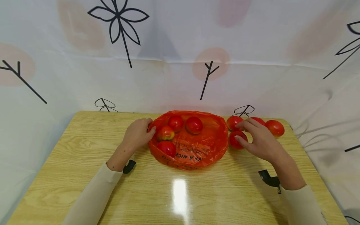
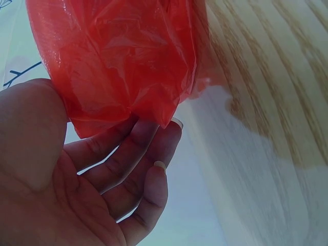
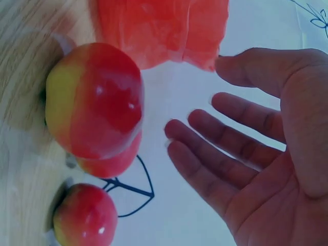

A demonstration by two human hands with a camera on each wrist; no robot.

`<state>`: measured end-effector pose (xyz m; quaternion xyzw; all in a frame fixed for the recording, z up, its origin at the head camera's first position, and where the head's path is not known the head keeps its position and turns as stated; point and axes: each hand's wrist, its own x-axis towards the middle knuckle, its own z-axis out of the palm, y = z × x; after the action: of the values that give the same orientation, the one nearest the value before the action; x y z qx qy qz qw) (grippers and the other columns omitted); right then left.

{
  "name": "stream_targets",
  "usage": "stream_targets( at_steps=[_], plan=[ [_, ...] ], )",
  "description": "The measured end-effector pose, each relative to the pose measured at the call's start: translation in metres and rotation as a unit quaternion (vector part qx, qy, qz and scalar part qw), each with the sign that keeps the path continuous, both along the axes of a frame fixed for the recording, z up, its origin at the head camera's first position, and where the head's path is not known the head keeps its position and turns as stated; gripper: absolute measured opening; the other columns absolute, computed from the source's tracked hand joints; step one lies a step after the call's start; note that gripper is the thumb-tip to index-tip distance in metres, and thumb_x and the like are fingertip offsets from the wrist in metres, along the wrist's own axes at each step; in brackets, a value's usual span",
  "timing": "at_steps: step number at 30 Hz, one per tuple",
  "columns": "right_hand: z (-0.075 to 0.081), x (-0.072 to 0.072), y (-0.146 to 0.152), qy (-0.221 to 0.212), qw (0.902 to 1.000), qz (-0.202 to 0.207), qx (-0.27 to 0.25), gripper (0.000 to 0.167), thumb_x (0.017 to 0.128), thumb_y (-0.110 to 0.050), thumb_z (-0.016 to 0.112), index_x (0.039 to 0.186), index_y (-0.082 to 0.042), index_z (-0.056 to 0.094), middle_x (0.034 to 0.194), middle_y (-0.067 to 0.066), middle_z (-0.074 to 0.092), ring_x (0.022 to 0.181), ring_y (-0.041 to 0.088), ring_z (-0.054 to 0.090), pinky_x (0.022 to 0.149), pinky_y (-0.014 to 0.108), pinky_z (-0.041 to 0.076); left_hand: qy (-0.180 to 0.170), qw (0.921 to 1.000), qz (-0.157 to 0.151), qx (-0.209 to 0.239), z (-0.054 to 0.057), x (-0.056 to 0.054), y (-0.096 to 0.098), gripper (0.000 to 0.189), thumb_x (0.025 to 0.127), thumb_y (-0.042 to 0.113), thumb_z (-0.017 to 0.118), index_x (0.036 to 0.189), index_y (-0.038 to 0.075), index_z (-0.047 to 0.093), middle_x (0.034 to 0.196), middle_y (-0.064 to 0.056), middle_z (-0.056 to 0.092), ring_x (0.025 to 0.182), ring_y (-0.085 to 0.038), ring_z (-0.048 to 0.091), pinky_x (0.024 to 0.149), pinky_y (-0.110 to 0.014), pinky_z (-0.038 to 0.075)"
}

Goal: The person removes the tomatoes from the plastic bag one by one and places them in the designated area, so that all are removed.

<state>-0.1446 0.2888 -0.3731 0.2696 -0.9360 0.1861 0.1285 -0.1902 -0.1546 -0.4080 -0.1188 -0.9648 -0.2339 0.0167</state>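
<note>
A red plastic bag (image 1: 194,164) sits toward the back of the worktop (image 1: 70,184), around its middle, its mouth spread wide and facing up. The person's left hand (image 1: 137,134) has the bag's left rim pinched, thumb on one side of the plastic and fingers on the other; the left wrist view shows the red film caught there, the fingers bent behind it.

I can count four fruits inside, all lying in the left and back of the bag: one (image 1: 194,125) at the back near the middle, another (image 1: 175,123) close beside it, a yellow-patched one (image 1: 165,133) near the left thumb, and one (image 1: 167,148) toward the front left. Dark lettering is printed on the plastic; I can make out "A NICE".

Over on the right, the right hand (image 1: 260,140) hangs above four more fruits, holding nothing, its thumb and fingers apart; the right wrist view shows a gap between them and the fruit. The nearest fruit (image 1: 237,141) lies under the thumb, just beside the bag, with a second (image 1: 232,122) behind it. A third (image 1: 258,120) is partly hidden by the hand, and a fourth (image 1: 275,128) lies near the back right corner.

Both arms wear pale sleeves (image 1: 94,193), and a pale cloth (image 1: 168,81) with black plant drawings hangs behind.
</note>
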Motion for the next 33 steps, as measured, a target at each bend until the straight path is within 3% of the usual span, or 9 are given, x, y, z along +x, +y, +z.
stream_targets(
  at_steps=[11, 21, 26, 33],
  plan=[
    [0.003, 0.001, -0.016, -0.005, 0.9996, 0.011, -0.026, 0.039, 0.085, -0.006, 0.085, 0.12, -0.008, 0.067, 0.119, 0.008, 0.068, 0.106, 0.028, 0.065, 0.081, 0.053, 0.063, 0.001, 1.0, 0.0, 0.001, -0.001, 0.0, 0.0, 0.018, 0.1, 0.021, 0.066, 0.102, 0.004, 0.071, 0.079, -0.006, 0.064, 0.069, -0.024, 0.056, 0.058, -0.033, 0.047],
    [0.0, 0.0, -0.029, -0.019, 0.9983, 0.028, -0.048, 0.035, 0.086, -0.001, 0.083, 0.117, -0.007, 0.068, 0.116, 0.004, 0.065, 0.1, 0.023, 0.072, 0.08, 0.05, 0.063, 0.001, 1.0, -0.001, -0.002, 0.0, 0.0, 0.0, 0.019, 0.1, 0.022, 0.066, 0.105, 0.003, 0.072, 0.081, -0.006, 0.064, 0.069, -0.024, 0.056, 0.058, -0.033, 0.047],
    [-0.003, -0.002, -0.033, -0.004, 0.9982, 0.026, -0.054, 0.033, 0.086, -0.002, 0.084, 0.115, -0.007, 0.069, 0.116, 0.003, 0.064, 0.099, 0.02, 0.069, 0.08, 0.048, 0.063, 0.002, 1.0, -0.002, -0.004, -0.001, 0.0, 0.001, 0.019, 0.1, 0.022, 0.066, 0.105, 0.004, 0.072, 0.082, -0.007, 0.064, 0.07, -0.024, 0.056, 0.058, -0.033, 0.047],
    [-0.004, -0.004, -0.044, 0.01, 0.9977, 0.034, -0.058, 0.033, 0.086, -0.006, 0.085, 0.115, -0.011, 0.07, 0.116, 0.002, 0.064, 0.1, 0.02, 0.061, 0.078, 0.037, 0.059, 0.002, 1.0, -0.001, -0.002, -0.001, 0.0, 0.001, 0.017, 0.1, 0.021, 0.066, 0.101, 0.004, 0.071, 0.078, -0.006, 0.062, 0.068, -0.024, 0.055, 0.057, -0.033, 0.046]
  ],
)
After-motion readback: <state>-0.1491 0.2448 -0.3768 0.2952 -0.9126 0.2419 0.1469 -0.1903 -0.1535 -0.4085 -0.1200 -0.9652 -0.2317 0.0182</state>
